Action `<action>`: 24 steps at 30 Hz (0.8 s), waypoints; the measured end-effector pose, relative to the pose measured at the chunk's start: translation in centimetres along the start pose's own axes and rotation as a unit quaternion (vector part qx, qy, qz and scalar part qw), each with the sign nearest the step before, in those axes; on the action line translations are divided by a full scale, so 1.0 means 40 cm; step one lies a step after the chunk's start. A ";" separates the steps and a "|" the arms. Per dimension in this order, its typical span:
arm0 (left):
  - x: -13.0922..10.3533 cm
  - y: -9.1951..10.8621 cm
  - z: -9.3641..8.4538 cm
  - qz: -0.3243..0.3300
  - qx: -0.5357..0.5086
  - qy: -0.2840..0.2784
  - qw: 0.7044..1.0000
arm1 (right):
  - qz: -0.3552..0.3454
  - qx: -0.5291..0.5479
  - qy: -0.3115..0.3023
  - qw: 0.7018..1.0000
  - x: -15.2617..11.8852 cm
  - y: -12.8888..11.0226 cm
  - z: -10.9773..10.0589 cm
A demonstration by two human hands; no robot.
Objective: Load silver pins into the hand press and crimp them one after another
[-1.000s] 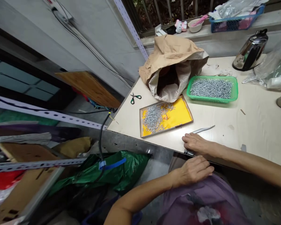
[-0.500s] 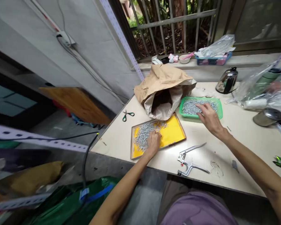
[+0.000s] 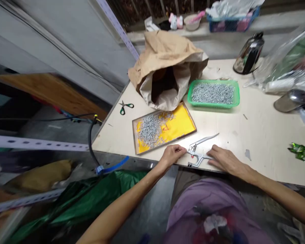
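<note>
Silver hand-press pliers (image 3: 198,156) with two spread handles lie at the table's front edge. My right hand (image 3: 225,161) is on the lower handle, its fingers covering the end of it. At the pliers' head, my left hand (image 3: 173,155) is closed in a pinch; the small thing between its fingertips is too small to make out. Just behind my left hand is a shallow tray (image 3: 191,122) with a yellow lining and a heap of small silver metal pins (image 3: 150,130). A green plastic box (image 3: 213,104) full of similar pins (image 3: 213,93) stands farther back.
A large open brown paper bag (image 3: 167,47) stands behind the tray. Green-handled scissors (image 3: 125,106) lie at the left. Toward the right are a kettle (image 3: 249,54), a metal scoop (image 3: 292,100), plastic bags (image 3: 289,67) and green wrappers (image 3: 301,150).
My left hand has left the pins in the tray and moved to the pliers' head. My right hand has come from the green box down to the pliers' handle. The view has tilted downward.
</note>
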State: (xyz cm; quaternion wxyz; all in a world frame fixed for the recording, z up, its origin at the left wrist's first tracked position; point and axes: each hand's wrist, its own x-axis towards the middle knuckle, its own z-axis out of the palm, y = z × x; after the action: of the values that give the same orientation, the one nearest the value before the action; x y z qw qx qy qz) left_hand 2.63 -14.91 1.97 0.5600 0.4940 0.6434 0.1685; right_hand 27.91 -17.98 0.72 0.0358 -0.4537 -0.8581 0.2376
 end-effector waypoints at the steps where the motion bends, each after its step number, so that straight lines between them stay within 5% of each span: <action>1: -0.012 -0.007 0.017 -0.021 -0.007 -0.008 1.000 | 0.013 0.006 0.001 1.000 -0.005 -0.001 0.010; 15: -0.022 -0.029 0.069 -0.069 0.105 -0.024 0.992 | 0.037 -0.010 0.018 0.999 -0.016 -0.017 0.052; 24: -0.003 -0.017 0.060 -0.082 0.122 -0.078 0.986 | -0.010 -0.073 0.049 0.996 0.000 0.018 0.016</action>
State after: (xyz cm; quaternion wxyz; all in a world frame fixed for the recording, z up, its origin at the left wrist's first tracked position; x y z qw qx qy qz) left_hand 4.44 -16.12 0.75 0.5565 0.5157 0.6514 0.0033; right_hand 28.27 -17.88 -0.16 0.0469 -0.4572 -0.8751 0.1516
